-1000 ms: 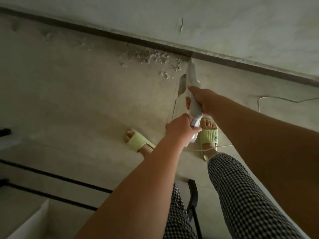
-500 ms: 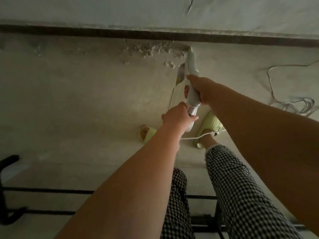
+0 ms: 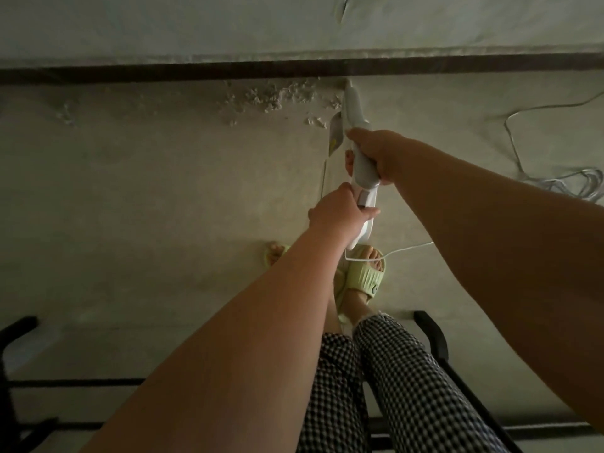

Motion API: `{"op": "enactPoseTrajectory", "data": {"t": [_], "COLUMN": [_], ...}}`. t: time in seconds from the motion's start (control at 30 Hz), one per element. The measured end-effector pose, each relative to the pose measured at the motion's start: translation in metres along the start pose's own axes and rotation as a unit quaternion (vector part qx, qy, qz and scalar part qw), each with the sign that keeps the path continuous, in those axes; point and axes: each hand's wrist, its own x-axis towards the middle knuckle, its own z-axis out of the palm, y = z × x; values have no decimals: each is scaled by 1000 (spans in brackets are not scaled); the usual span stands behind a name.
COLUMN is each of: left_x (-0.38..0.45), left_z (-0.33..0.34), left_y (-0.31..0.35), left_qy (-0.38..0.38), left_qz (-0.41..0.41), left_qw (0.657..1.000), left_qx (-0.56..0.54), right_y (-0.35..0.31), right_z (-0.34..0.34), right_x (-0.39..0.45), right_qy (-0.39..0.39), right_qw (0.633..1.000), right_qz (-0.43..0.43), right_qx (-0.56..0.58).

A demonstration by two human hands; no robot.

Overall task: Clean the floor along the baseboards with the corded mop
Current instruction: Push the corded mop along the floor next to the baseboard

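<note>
The white corded mop point(image 3: 354, 107) stands nearly upright in front of me, seen from above, its lower end reaching the floor at the dark baseboard point(image 3: 163, 74). My right hand point(image 3: 379, 155) grips the upper shaft. My left hand point(image 3: 338, 215) grips the handle end just below it, closer to me. A thin white cord point(image 3: 402, 250) leaves the handle and runs right. Pale crumbs of debris point(image 3: 277, 98) lie on the floor along the baseboard, left of the mop's lower end. The mop head itself is hidden by the shaft.
Loose coils of white cable point(image 3: 568, 183) lie on the floor at the right. My feet in light green slippers point(image 3: 362, 279) stand below the handle. Black metal frame bars point(image 3: 434, 341) cross the floor near me and at the left edge point(image 3: 13, 331).
The view has turned so the baseboard now runs level and the cable coils show at the right. Both hands keep their grip on the mop, and my feet have stepped closer together.
</note>
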Motion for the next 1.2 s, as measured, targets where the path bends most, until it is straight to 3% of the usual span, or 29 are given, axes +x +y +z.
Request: {"op": "enactPoseTrajectory", "data": {"t": [0.9,1.2], "left_x": [-50,-49], "left_z": [39,51], "left_y": [5,23], "left_qy": [-15,-25], "left_qz": [-34,-14], "left_qw": [998,998], "left_qx": [51,63], "right_y": [57,57], "right_z": [-34,-58], "right_x": [-14,-21], "right_qy": [-63,-22], "right_qw": [995,996], "right_qz": [57,32], "right_qx": [50,75]}}
